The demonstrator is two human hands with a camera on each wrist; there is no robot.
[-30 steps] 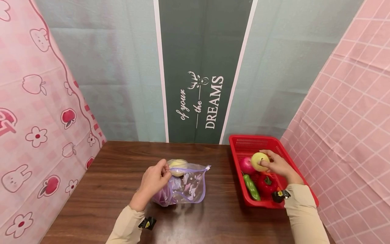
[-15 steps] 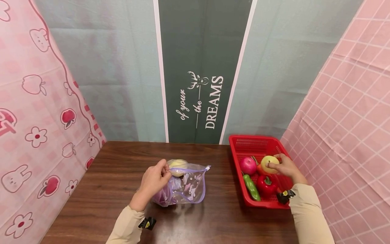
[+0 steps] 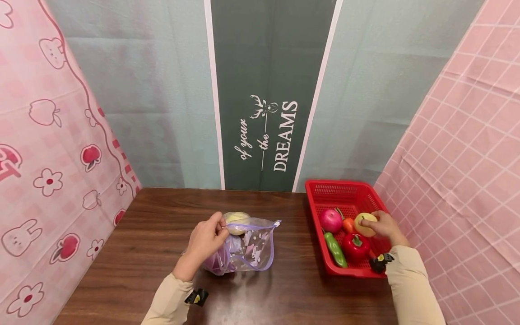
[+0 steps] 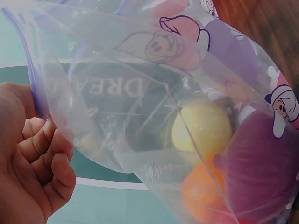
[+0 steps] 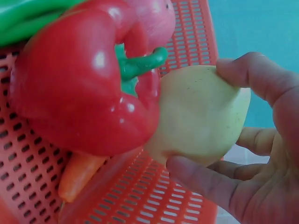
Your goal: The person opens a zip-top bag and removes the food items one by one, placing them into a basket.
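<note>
My left hand (image 3: 207,239) pinches the rim of a clear zip bag (image 3: 260,248) with purple edging and cartoon prints. Through its film, the left wrist view shows a yellow fruit (image 4: 201,126), an orange round fruit (image 4: 203,191) and a large purple piece (image 4: 264,161). Inside the right part of the red basket (image 3: 341,271), my right hand (image 3: 386,227) grips a pale yellow apple (image 3: 364,224), thumb on one side and fingers on the other. Beside that apple sits a red bell pepper (image 5: 88,79) with a green stem.
Also in the basket are a pink round fruit (image 3: 331,221), a long green vegetable (image 3: 335,250), and an orange carrot (image 5: 81,177). The basket stands on the brown wooden table (image 3: 162,225) near the pink checked cloth (image 3: 467,180) on the right.
My right hand has moved right and lower within the basket with the yellow apple, uncovering an orange piece beside the pepper. The left hand and the bag have stayed put.
</note>
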